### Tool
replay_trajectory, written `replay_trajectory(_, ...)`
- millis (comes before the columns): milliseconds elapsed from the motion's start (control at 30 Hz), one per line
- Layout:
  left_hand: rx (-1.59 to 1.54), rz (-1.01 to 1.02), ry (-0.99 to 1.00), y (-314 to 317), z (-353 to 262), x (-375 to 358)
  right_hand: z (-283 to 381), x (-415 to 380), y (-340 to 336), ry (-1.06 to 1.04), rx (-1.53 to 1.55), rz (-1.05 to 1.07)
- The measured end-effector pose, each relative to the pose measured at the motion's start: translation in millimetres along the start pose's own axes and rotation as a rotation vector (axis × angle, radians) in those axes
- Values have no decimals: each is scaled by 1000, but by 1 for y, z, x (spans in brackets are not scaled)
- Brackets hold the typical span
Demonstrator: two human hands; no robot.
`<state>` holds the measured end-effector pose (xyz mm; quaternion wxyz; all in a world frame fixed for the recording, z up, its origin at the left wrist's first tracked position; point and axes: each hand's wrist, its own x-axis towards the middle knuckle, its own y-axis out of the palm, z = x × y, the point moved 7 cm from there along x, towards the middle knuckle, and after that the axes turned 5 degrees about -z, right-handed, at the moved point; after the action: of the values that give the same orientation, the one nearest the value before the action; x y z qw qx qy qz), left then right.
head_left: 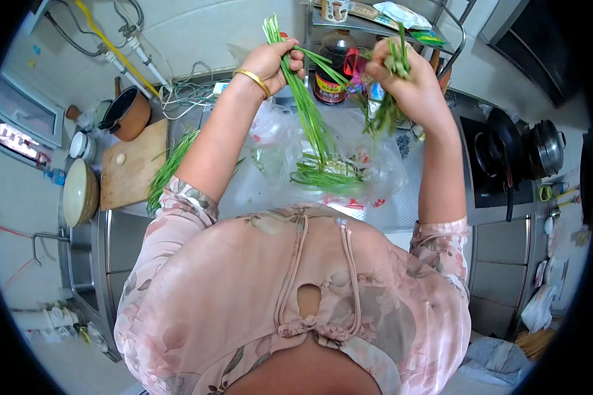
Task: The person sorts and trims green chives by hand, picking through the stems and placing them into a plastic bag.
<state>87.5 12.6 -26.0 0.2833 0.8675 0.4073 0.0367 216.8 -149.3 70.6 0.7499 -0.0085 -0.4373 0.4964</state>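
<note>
Left hand: Your left hand point(280, 62) is closed around a bundle of long green stalks point(304, 108), gripping it near the pale ends.
Right hand: Your right hand point(405, 82) is closed on a clump of greens point(383, 117), some of it hanging below the fist.
Bundle axis: The pale ends point away from you and slightly left; the long green part runs back toward your body, inclined to the right, its lower end reaching the pile on the bag.
Between hands: Some thin stalks point(326, 64) angle rightward from your left fist toward the right hand. Whether they reach the clump cannot be told.
Nearer hand: The left hand is on the bundle itself; the right hand is to its right, apart from the main stems.
Loose pile: More greens point(323, 179) lie on a clear plastic bag point(385, 168), nearer your body than either hand and laterally between them.
Left of bag: A second pile of greens point(168, 172) lies beside the cutting board point(135, 172), partly behind your left forearm. A small round item point(121, 158) sits on the board.
Beyond hands: A dark bottle point(338, 49) stands between and beyond your hands, near the metal rack point(375, 27).
Far right: A black pan point(504, 135) rests on the stove point(484, 191).
</note>
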Motion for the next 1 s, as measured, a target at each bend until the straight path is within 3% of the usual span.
replay_trajectory(233, -161, 0, -55, 2, 5, 2, -4, -40, 27, 381, 146, 322)
replay_trajectory(300, -181, 15, -55, 7, 7, 1, -12, -40, 45, 301, 20, 316)
replay_trajectory(467, -152, -7, -57, 9, 8, -3, -32, -38, 70, 347, 92, 277)
replay_trajectory(600, -169, -65, -50, 5, 6, -6, -34, -31, 69, 391, 132, 128)
replay_trajectory(800, -130, -79, -15, 7, 9, -7, -17, -21, 78, 226, -62, 282)
replay_trajectory(900, -122, -94, -6, 9, 9, -9, -23, -22, 80, 152, -146, 229)
replay_trajectory(1000, -157, -87, -24, 4, 11, -6, -48, -26, 87, 257, -7, 278)
